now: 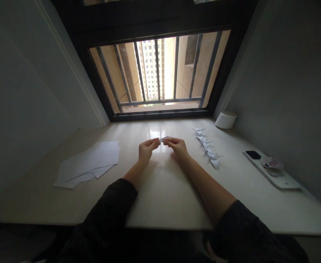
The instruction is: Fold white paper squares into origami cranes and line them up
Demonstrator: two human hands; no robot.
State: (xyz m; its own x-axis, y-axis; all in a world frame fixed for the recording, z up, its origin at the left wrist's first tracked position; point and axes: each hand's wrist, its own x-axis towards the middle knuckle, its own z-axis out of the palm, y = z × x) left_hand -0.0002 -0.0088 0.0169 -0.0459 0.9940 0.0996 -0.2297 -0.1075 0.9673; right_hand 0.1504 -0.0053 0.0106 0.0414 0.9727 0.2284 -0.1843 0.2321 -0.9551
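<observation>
Head | paper (164, 138) (mostly hidden) | pinched between left hand (147, 148) and right hand (179, 145)

You pinch a small pale paper piece (165, 138) between your left fingertips (156, 143) and right fingertips (168, 141); it slants slightly, partly hidden.

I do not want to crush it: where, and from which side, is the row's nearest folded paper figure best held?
Probably pinch the folded paper figure by its middle, coming from the near side: a thin point juts right, and the next figure sits close beyond.
</observation>
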